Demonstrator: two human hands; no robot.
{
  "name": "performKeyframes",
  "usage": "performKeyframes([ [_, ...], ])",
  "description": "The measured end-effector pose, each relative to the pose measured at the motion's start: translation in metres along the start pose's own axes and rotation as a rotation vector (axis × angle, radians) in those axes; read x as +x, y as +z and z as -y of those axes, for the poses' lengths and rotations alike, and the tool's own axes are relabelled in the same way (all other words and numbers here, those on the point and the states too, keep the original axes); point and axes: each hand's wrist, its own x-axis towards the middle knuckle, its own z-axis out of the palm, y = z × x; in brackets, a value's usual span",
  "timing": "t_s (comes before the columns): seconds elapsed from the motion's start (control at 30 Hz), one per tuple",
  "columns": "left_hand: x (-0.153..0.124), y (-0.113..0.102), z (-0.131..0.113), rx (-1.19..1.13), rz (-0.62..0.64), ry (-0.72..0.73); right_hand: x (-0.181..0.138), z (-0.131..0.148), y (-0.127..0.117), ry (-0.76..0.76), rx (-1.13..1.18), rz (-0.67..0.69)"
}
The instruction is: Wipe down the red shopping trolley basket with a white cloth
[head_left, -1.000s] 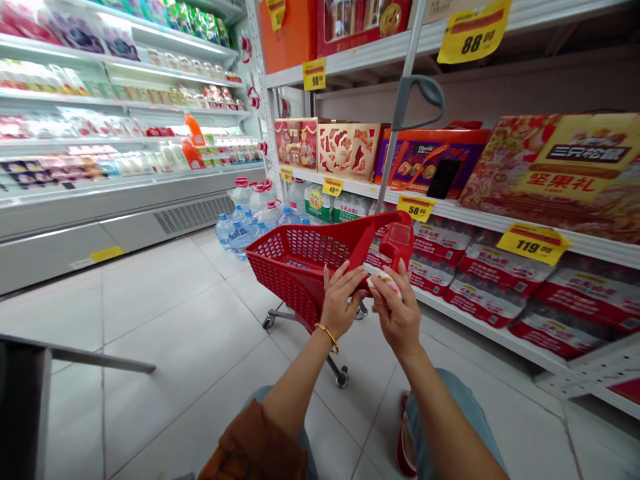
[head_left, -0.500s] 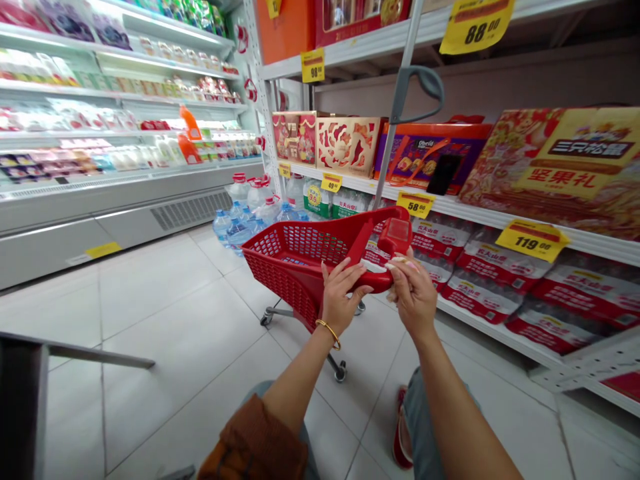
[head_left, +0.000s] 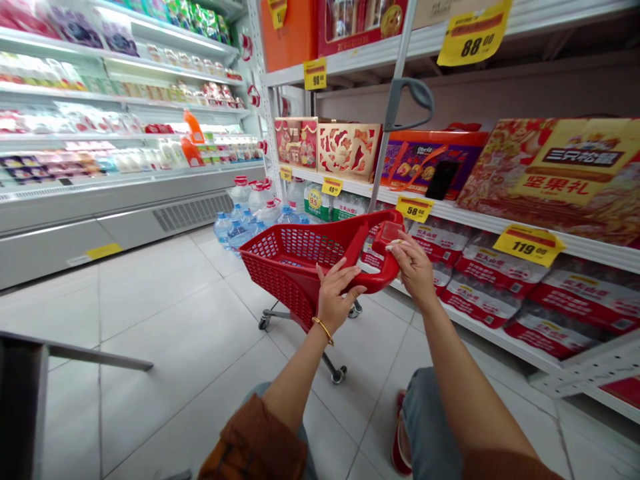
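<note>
A small red plastic shopping cart (head_left: 280, 277) with a perforated basket stands on the floor before me. My left hand (head_left: 337, 293), with a gold bracelet at its wrist, holds the near left part of the cart's red handle (head_left: 377, 283). Its fingers lie over the bar and the thumb lies on the near side. My right hand (head_left: 414, 267) is closed in a pinch at the handle's right side, against the red boxy piece (head_left: 387, 233) on it. Something small and pale shows at these fingertips; I cannot make out what it is.
Shelves at right hold gift boxes (head_left: 555, 173) above red-wrapped bottle packs (head_left: 485, 290). A grey-handled pole (head_left: 390, 127) rises behind the cart. Large water bottles (head_left: 240, 223) stand beyond it. A chilled display case (head_left: 125, 220) runs along the left; a dark metal frame (head_left: 100, 357) juts in at lower left.
My right hand has moved up along the handle's right side to the boxy piece. My left hand stays on the handle, and the cart has hardly shifted.
</note>
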Motion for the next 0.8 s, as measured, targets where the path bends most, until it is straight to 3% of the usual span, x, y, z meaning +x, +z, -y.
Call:
performKeyframes([
  [0.23,-0.004,0.000,0.000,0.033,-0.012,0.009,-0.025,0.043,-0.005,-0.100,-0.023,0.019],
  [0.4,-0.006,-0.005,0.000,0.019,-0.014,0.000,-0.060,0.069,0.012,-0.254,-0.102,-0.002],
  [0.53,-0.005,-0.011,-0.001,-0.002,-0.002,0.003,-0.066,0.060,0.023,-0.338,-0.125,-0.096],
  [0.8,-0.001,-0.012,0.000,-0.027,0.011,-0.019,-0.047,0.037,0.016,-0.307,-0.008,-0.055],
])
